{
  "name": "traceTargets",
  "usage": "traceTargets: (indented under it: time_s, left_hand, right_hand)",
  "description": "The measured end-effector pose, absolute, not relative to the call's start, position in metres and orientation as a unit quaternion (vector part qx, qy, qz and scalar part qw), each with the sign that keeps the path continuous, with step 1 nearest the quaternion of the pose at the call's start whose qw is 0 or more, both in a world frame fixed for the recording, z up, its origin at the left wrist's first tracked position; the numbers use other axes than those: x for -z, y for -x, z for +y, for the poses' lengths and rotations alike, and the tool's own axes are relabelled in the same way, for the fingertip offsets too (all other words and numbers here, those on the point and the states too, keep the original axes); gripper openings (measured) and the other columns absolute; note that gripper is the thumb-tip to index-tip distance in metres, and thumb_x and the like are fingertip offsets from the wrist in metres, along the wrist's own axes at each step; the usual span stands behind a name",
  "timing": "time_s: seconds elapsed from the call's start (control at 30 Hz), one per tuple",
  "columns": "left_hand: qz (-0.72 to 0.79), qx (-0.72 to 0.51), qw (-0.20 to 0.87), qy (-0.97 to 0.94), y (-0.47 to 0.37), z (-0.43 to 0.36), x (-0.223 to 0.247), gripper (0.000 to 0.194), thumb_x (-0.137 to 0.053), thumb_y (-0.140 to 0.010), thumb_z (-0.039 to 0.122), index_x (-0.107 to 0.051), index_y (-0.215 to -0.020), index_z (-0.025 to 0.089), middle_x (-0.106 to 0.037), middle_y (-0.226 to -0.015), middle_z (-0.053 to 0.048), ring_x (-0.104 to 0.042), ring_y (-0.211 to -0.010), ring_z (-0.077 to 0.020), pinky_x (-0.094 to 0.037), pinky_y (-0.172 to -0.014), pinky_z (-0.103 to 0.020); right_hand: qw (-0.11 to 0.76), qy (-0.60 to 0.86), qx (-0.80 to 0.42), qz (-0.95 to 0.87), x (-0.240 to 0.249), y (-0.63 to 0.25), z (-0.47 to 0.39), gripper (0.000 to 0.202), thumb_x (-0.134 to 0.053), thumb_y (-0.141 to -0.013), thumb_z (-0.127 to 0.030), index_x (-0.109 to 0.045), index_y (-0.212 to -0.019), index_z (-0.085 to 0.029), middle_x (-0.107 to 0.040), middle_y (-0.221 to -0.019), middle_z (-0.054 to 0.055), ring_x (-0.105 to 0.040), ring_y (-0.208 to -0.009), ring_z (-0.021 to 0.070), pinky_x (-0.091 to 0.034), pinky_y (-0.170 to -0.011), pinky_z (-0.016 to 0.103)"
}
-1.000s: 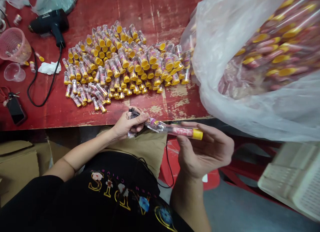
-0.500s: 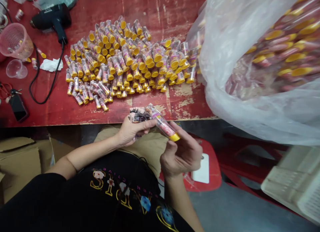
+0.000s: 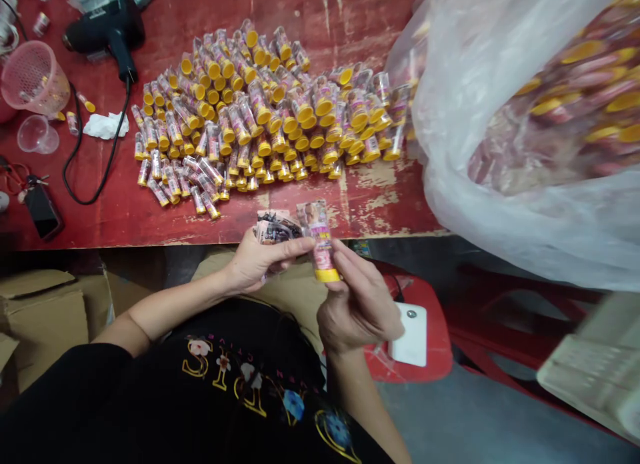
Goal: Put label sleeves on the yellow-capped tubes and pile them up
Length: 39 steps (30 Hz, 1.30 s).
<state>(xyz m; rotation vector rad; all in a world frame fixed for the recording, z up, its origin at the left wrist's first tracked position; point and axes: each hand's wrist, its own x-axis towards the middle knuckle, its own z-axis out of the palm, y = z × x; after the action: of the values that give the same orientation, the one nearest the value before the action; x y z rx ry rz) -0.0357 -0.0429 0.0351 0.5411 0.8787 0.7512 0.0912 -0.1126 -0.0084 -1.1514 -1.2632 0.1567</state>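
A clear tube with a yellow cap and a pink printed wrap (image 3: pixel 323 247) is held out just past the table's front edge, its cap end towards me. My right hand (image 3: pixel 357 304) pinches it near the cap between thumb and fingers. My left hand (image 3: pixel 253 264) is closed on a bunch of flat printed plastic sleeves (image 3: pixel 276 226), and its thumb lies against the tube's left side. The left fingers are partly hidden beneath the sleeves. Beyond both hands, a large pile of similar yellow-capped tubes (image 3: pixel 260 127) covers the middle of the red table (image 3: pixel 210 231).
A big translucent bag (image 3: pixel 450 131) of tubes bulges over the table's right side. At left lie a black heat gun (image 3: pixel 107 31) with its cord, a pink basket (image 3: pixel 35 77) and a phone (image 3: pixel 41 207). A red stool (image 3: pixel 435 344) bears a white device (image 3: pixel 410 334).
The tube has turned from a slant to nearly straight, its cap end swinging left towards me. My right hand has turned with it. The left hand keeps its sleeves, and the view has shifted slightly.
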Motion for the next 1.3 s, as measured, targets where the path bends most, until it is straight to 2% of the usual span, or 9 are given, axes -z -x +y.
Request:
traceTargets:
  time_s: [0.07, 0.2, 0.3, 0.53, 0.77, 0.9, 1.07, 1.2, 1.3]
  left_hand:
    - [0.413, -0.351, 0.807, -0.236, 0.035, -0.048, -0.039, 0.051, -0.096, -0.059, 0.046, -0.058, -0.073, 0.015, -0.049, -0.058, 0.007, -0.037, -0.045, -0.0017, -0.019, -0.043, -0.02]
    - [0.421, -0.37, 0.793, -0.238, 0.035, -0.055, -0.043, 0.051, -0.096, -0.058, 0.046, -0.058, -0.072, 0.015, -0.05, -0.057, 0.007, -0.038, -0.045, -0.0018, -0.02, -0.042, -0.02]
    - [0.419, -0.384, 0.784, -0.249, 0.033, -0.063, -0.043, 0.05, -0.096, -0.06, 0.046, -0.062, -0.078, 0.015, -0.054, -0.06, 0.007, -0.039, -0.045, -0.002, -0.025, -0.043, -0.02]
    - [0.418, -0.377, 0.792, -0.235, 0.029, -0.076, -0.043, 0.055, -0.096, -0.058, 0.049, -0.061, -0.083, 0.016, -0.054, -0.061, 0.007, -0.037, -0.045, -0.0019, -0.024, -0.042, -0.019]
    - [0.42, -0.374, 0.794, -0.23, 0.03, -0.067, -0.043, 0.057, -0.098, -0.055, 0.046, -0.057, -0.081, 0.017, -0.054, -0.06, 0.009, -0.039, -0.046, -0.0017, -0.026, -0.043, -0.018]
    - [0.419, -0.398, 0.788, -0.214, 0.035, -0.054, -0.034, 0.051, -0.095, -0.061, 0.047, -0.06, -0.08, 0.015, -0.056, -0.057, 0.006, -0.042, -0.047, -0.0022, -0.023, -0.044, -0.017]
    - [0.445, -0.447, 0.761, -0.15, 0.05, -0.037, -0.021, 0.053, -0.095, -0.061, 0.042, -0.066, -0.097, 0.014, -0.071, -0.084, -0.003, -0.057, -0.059, -0.0056, -0.026, -0.044, -0.015]
    - [0.466, -0.446, 0.755, -0.115, 0.065, -0.035, -0.016, 0.053, -0.097, -0.06, 0.038, -0.067, -0.095, 0.012, -0.074, -0.088, -0.006, -0.061, -0.063, -0.0082, -0.034, -0.045, -0.015]
    - [0.487, -0.448, 0.742, -0.106, 0.076, -0.033, -0.009, 0.047, -0.096, -0.062, 0.033, -0.067, -0.092, 0.013, -0.075, -0.088, -0.007, -0.063, -0.066, -0.0093, -0.04, -0.046, -0.014]
  right_hand:
    - [0.673, 0.496, -0.044, -0.548, 0.004, -0.091, -0.109, 0.031, -0.071, -0.091, -0.018, -0.077, -0.121, -0.027, -0.08, -0.111, 0.006, -0.079, -0.095, 0.0216, -0.066, -0.074, 0.034]
    - [0.65, 0.484, -0.07, -0.581, 0.0, -0.093, -0.108, 0.052, -0.075, -0.082, -0.003, -0.073, -0.129, -0.026, -0.08, -0.115, 0.006, -0.079, -0.096, 0.0217, -0.066, -0.076, 0.034]
    - [0.682, 0.493, -0.052, -0.538, -0.001, -0.088, -0.11, 0.059, -0.075, -0.074, 0.008, -0.076, -0.122, -0.028, -0.081, -0.11, 0.002, -0.079, -0.089, 0.0189, -0.065, -0.073, 0.032]
    - [0.709, 0.521, -0.019, -0.475, -0.005, -0.079, -0.109, 0.05, -0.082, -0.071, 0.002, -0.081, -0.108, -0.03, -0.08, -0.092, -0.002, -0.074, -0.074, 0.0156, -0.062, -0.065, 0.03]
    - [0.694, 0.516, -0.019, -0.502, -0.007, -0.079, -0.106, 0.05, -0.078, -0.072, 0.006, -0.081, -0.107, -0.029, -0.078, -0.091, -0.002, -0.074, -0.074, 0.0147, -0.059, -0.067, 0.029]
    - [0.696, 0.535, -0.029, -0.478, 0.001, -0.085, -0.08, 0.036, -0.077, -0.078, 0.001, -0.081, -0.101, -0.026, -0.076, -0.088, -0.001, -0.072, -0.074, 0.0138, -0.057, -0.068, 0.028]
    - [0.701, 0.54, 0.002, -0.466, 0.014, -0.105, 0.034, 0.007, -0.075, -0.088, -0.02, -0.079, -0.094, -0.02, -0.074, -0.086, 0.004, -0.071, -0.083, 0.0168, -0.058, -0.077, 0.033]
    - [0.636, 0.506, -0.04, -0.581, 0.015, -0.104, 0.109, 0.01, -0.068, -0.093, -0.026, -0.076, -0.093, -0.02, -0.073, -0.091, 0.005, -0.07, -0.088, 0.0173, -0.059, -0.083, 0.036]
    - [0.581, 0.521, -0.061, -0.623, 0.019, -0.134, 0.124, 0.019, -0.062, -0.097, -0.029, -0.074, -0.108, -0.021, -0.073, -0.107, 0.007, -0.071, -0.097, 0.0173, -0.058, -0.087, 0.036]
